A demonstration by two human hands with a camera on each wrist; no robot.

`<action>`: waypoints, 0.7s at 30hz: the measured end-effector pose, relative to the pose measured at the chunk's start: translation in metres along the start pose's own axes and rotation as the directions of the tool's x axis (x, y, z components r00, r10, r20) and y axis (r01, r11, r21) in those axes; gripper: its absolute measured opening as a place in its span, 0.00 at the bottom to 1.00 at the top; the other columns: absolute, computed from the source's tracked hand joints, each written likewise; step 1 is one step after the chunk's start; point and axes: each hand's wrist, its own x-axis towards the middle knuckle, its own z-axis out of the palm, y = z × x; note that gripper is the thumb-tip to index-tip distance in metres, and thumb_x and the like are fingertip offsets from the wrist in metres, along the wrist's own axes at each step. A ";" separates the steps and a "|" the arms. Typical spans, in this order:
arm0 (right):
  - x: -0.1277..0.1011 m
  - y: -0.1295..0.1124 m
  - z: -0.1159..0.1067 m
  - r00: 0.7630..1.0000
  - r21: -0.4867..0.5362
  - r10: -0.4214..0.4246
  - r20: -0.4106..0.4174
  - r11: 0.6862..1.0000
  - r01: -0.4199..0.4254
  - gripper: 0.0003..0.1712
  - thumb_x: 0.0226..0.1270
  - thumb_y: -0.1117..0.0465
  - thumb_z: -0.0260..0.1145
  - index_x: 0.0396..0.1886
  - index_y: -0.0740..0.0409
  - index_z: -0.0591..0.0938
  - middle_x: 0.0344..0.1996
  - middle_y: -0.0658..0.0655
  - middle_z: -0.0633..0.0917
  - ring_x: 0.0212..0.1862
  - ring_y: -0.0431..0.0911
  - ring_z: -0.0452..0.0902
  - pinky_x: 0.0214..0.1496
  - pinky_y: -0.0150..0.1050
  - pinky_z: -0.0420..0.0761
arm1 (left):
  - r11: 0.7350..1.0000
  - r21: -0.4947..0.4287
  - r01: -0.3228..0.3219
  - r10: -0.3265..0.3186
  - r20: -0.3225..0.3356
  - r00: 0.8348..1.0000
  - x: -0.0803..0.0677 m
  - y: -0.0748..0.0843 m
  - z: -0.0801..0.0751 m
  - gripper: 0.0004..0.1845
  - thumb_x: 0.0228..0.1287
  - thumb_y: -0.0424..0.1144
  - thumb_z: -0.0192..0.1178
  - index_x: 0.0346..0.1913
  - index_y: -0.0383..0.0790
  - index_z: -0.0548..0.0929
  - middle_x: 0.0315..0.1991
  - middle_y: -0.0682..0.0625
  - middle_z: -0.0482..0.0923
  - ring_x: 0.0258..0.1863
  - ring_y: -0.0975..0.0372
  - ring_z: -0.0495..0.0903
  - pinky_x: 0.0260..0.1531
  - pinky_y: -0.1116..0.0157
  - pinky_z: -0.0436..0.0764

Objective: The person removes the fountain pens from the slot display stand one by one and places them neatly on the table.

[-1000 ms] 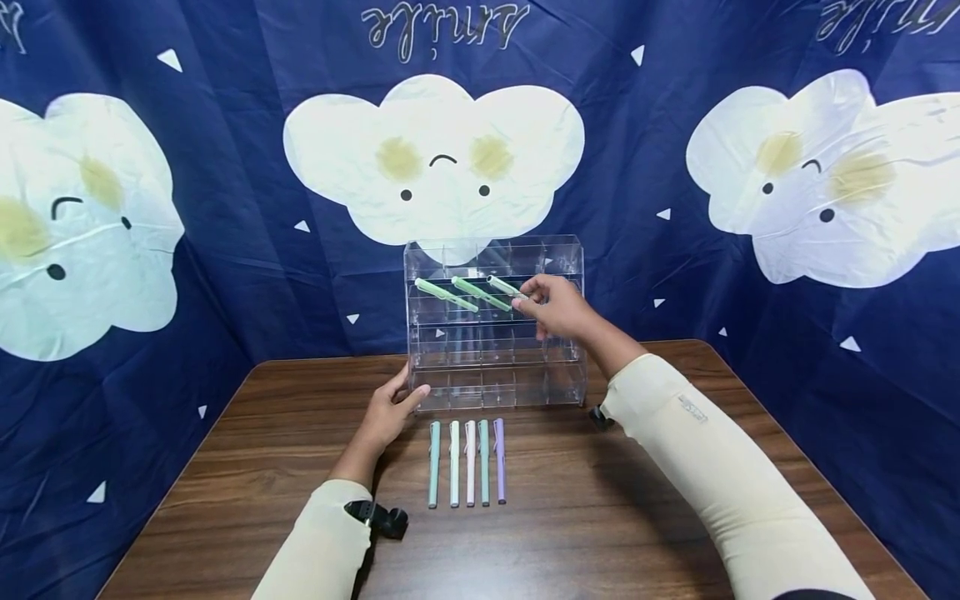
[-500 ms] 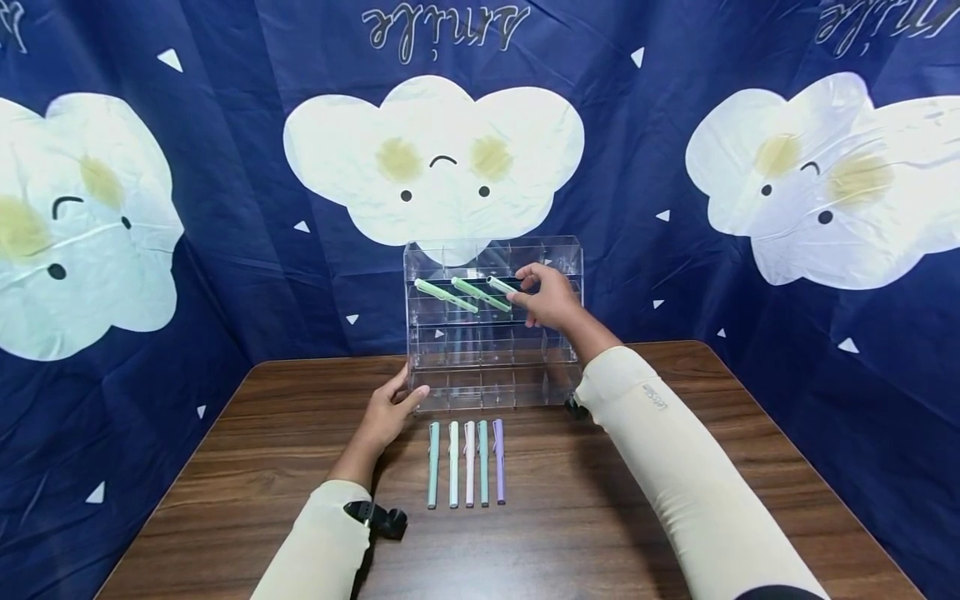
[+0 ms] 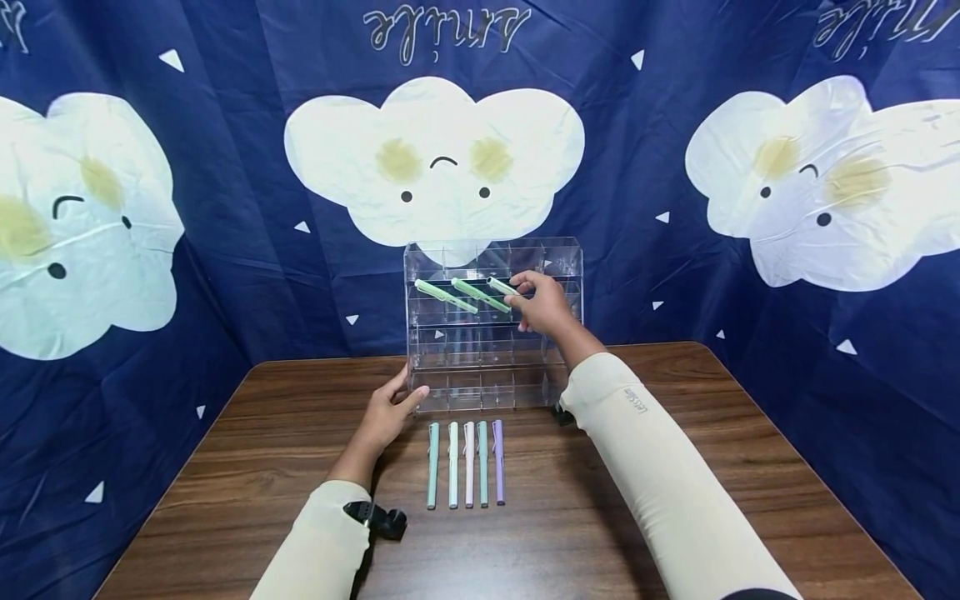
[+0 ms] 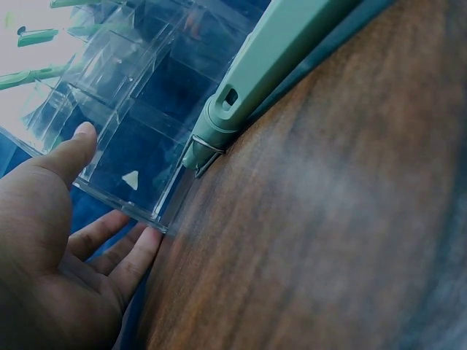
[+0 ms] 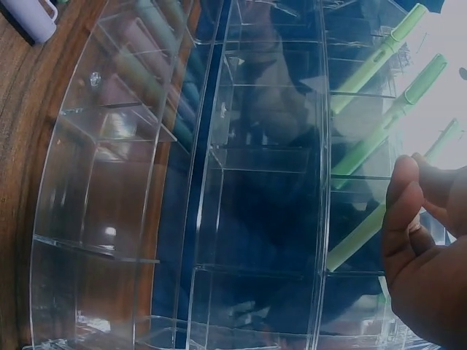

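The right hand (image 3: pixel 543 302), pinching the third green pen (image 3: pixel 501 286), has eased it deeper into the clear organizer (image 3: pixel 450 350); the left hand (image 3: pixel 392 410) rests open, bracing its corner.

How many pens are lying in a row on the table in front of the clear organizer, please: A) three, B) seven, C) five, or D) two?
C: the head view shows five pens side by side on the wooden table, just in front of the clear organizer, while the right hand is up at the green pens in the upper slots.
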 end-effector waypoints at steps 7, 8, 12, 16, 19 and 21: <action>0.002 0.000 0.004 1.000 -0.016 0.021 -0.011 1.000 -0.022 0.12 0.81 0.63 0.70 0.59 0.53 0.87 0.62 0.61 0.83 0.16 0.41 0.78 0.29 0.48 0.89 | 1.000 -0.011 -0.010 0.010 -0.004 1.000 0.001 0.001 0.000 0.42 0.79 0.50 0.68 0.88 0.55 0.60 0.82 0.35 0.68 0.76 0.40 0.76 0.68 0.46 0.84; 0.002 -0.001 0.004 1.000 -0.017 0.024 -0.014 1.000 -0.024 0.12 0.81 0.63 0.70 0.58 0.53 0.87 0.61 0.61 0.83 0.16 0.41 0.78 0.29 0.48 0.89 | 1.000 -0.008 -0.012 0.012 -0.003 1.000 0.001 0.001 0.000 0.43 0.79 0.51 0.68 0.88 0.54 0.59 0.82 0.35 0.67 0.76 0.40 0.76 0.68 0.47 0.84; 0.002 -0.003 0.005 0.999 -0.024 0.040 -0.019 0.999 -0.041 0.10 0.81 0.63 0.69 0.57 0.53 0.87 0.60 0.60 0.82 0.16 0.42 0.78 0.26 0.43 0.86 | 1.000 -0.011 -0.014 0.014 0.001 1.000 0.002 0.000 0.000 0.43 0.79 0.52 0.68 0.88 0.54 0.59 0.82 0.35 0.67 0.76 0.40 0.76 0.68 0.47 0.84; 0.000 -0.004 0.004 0.999 -0.037 0.050 -0.020 0.998 -0.051 0.10 0.83 0.63 0.68 0.57 0.53 0.86 0.61 0.59 0.82 0.17 0.42 0.79 0.24 0.39 0.84 | 1.000 -0.002 -0.009 0.009 0.008 1.000 0.001 0.000 0.000 0.43 0.79 0.54 0.67 0.88 0.54 0.59 0.84 0.35 0.65 0.77 0.40 0.75 0.69 0.46 0.83; 0.000 -0.006 0.004 0.999 -0.042 0.050 -0.021 0.998 -0.050 0.10 0.84 0.62 0.66 0.58 0.54 0.86 0.62 0.60 0.81 0.16 0.42 0.79 0.24 0.38 0.83 | 1.000 0.005 -0.007 0.007 0.009 1.000 0.000 0.000 0.000 0.43 0.79 0.54 0.67 0.88 0.54 0.58 0.84 0.35 0.64 0.78 0.40 0.74 0.69 0.45 0.83; 0.000 -0.007 0.003 0.999 -0.041 0.046 -0.019 0.998 -0.046 0.10 0.84 0.62 0.66 0.59 0.56 0.86 0.62 0.60 0.81 0.16 0.42 0.79 0.26 0.41 0.85 | 1.000 0.008 -0.010 0.010 0.005 1.000 0.000 0.000 0.000 0.43 0.80 0.53 0.67 0.88 0.55 0.59 0.83 0.35 0.66 0.77 0.39 0.75 0.68 0.45 0.83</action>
